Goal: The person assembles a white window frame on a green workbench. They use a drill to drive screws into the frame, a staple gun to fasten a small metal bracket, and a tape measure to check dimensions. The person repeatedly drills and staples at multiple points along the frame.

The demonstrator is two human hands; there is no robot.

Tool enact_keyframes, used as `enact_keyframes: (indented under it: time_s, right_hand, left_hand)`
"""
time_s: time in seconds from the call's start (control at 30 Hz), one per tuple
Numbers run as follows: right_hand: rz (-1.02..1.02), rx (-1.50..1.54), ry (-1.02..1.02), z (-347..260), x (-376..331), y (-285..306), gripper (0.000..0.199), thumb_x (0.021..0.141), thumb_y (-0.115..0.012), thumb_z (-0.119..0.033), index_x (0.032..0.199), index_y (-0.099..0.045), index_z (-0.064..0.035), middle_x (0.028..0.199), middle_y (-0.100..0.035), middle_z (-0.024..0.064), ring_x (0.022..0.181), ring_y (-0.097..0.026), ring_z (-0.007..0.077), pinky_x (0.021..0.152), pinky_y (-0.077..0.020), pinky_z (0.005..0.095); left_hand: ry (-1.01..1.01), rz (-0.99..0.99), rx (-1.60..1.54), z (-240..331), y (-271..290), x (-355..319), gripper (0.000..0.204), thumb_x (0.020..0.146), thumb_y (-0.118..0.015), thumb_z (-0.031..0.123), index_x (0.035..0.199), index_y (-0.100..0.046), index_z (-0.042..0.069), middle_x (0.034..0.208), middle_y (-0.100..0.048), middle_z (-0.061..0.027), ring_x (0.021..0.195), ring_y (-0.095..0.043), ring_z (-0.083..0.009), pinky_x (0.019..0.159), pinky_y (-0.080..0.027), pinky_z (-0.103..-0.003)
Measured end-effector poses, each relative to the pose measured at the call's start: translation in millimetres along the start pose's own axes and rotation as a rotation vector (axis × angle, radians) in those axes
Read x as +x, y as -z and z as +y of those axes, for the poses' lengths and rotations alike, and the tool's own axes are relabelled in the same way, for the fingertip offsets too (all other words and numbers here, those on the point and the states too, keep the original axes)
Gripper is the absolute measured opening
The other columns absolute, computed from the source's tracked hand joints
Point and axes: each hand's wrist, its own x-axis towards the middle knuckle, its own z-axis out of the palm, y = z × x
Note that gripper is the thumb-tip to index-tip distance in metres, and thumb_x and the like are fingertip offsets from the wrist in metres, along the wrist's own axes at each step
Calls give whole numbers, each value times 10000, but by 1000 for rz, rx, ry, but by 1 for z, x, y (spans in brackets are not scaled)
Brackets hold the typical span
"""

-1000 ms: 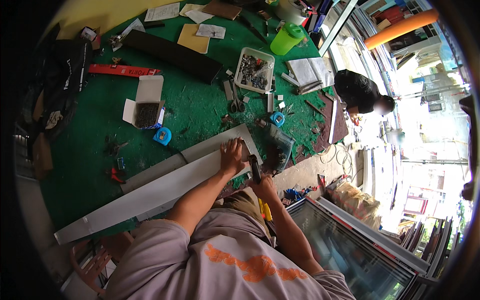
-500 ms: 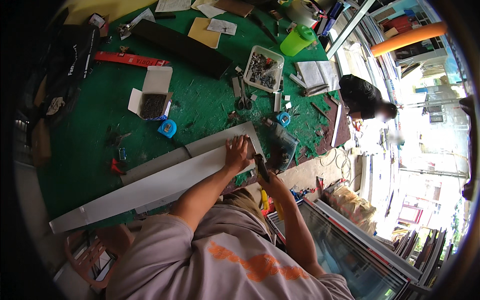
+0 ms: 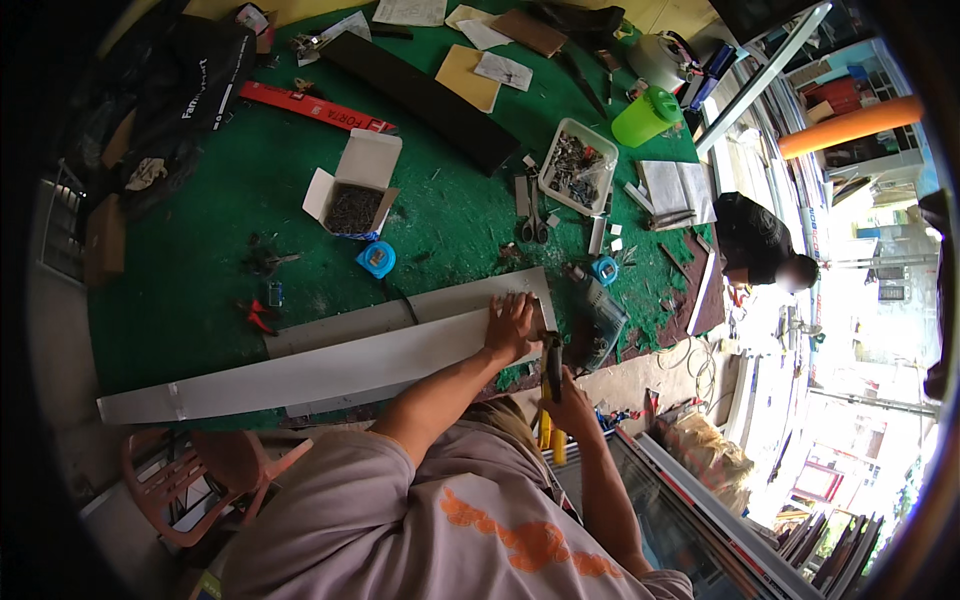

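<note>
My left hand [image 3: 511, 325] lies with its fingers spread over the right end of a long white metal strip [image 3: 330, 357], which stretches left past the table's near edge. A grey flat piece [image 3: 345, 330] lies partly under the strip. Gripped in my right hand [image 3: 572, 405] are yellow-handled snips [image 3: 554, 368], their dark head at the strip's right end. Whether the jaws are on the metal is too small to tell. Just right of the strip lies a grey-blue power drill [image 3: 603, 325].
On the green table [image 3: 455, 230] are a carton of screws [image 3: 352, 208], tape measures [image 3: 377, 260], scissors [image 3: 533, 228], a white tray of fittings [image 3: 578, 165] and a green jug [image 3: 645, 117]. A chair [image 3: 215, 480] stands lower left; another person [image 3: 760, 240] bends at the right.
The whole view has shifted, so the table sits further right in it. My left hand stays on the strip, and the snips in my right hand now point more nearly straight ahead.
</note>
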Motion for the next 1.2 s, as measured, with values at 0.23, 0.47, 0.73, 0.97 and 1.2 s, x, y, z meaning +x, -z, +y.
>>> enact_keyframes:
  time_s: [0.23, 0.47, 0.73, 0.97, 1.2]
  right_hand:
    - [-9, 84, 17, -9, 8, -8, 498, 887, -685, -494, 914, -711, 2, 883, -703, 275, 913, -684, 467, 813, -518, 529]
    - [183, -1, -155, -7, 18, -38, 378, 755, -723, -347, 836, -706, 22, 788, -703, 253, 808, -720, 417, 735, -548, 485]
    - [288, 559, -34, -23, -13, -3, 264, 890, -753, -239, 776, -676, -14, 678, -649, 6, 628, -573, 106, 578, -456, 325]
    - [793, 457, -13, 95, -21, 38, 204, 892, -724, -123, 951, -624, 45, 842, -644, 102, 765, -581, 205, 725, -484, 372]
    - [248, 481, -641, 226, -58, -6, 262, 894, -528, 3, 1150, -572, -33, 845, -695, 179, 571, -713, 342, 445, -538, 426]
  left_hand:
    - [-22, 48, 21, -1, -3, -1, 1150, 718, -804, 577, 1563, -270, 9, 1489, -424, -156, 1419, -369, -354, 1185, -178, -644]
    - [-24, 4, 4, -1, -2, -2, 1125, 738, -790, 567, 1557, -271, -3, 1517, -404, -176, 1441, -344, -368, 1189, -161, -645]
    - [-64, 114, -218, -10, 14, 4, 1043, 772, -792, 554, 1533, -339, 3, 1491, -448, -208, 1394, -416, -403, 1156, -279, -597]
    - [144, 971, -352, -181, 177, 31, 153, 948, -604, 138, 1059, -630, 36, 956, -625, -154, 945, -621, -352, 868, -474, -489]
    - [474, 308, 128, -329, 207, 52, 206, 836, -637, 110, 1008, -689, 9, 1086, -694, -240, 1032, -667, -436, 921, -543, -510]
